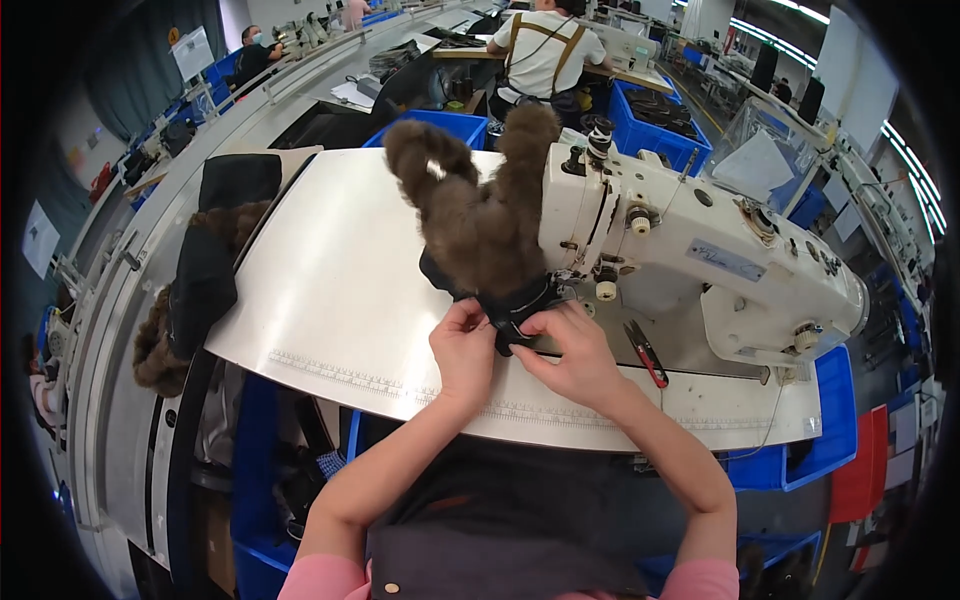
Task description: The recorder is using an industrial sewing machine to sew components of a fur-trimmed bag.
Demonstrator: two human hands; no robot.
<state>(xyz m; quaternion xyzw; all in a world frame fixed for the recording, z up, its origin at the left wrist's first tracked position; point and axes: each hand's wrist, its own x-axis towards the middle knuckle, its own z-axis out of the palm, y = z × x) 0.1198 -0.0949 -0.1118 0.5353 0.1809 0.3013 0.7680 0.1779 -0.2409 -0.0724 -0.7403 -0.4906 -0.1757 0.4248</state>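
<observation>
A brown fur piece (475, 230) with black fabric (507, 326) along its lower part lies at the white sewing machine's (740, 270) needle end, its two furry arms reaching up. My left hand (462, 350) pinches the black fabric from the left, just below the fur. My right hand (575, 355) grips the same fabric from the right, thumb and index finger close together at the edge by the presser foot. Red-and-black thread snips (646, 352) lie on the machine bed to the right of my right hand.
The white table (320, 280) has a ruler strip along its front. More fur and black pieces (205, 290) hang at its left edge. Blue bins (655, 130) stand behind and below. A co-worker in a white shirt (545, 55) sits ahead; other people work farther back.
</observation>
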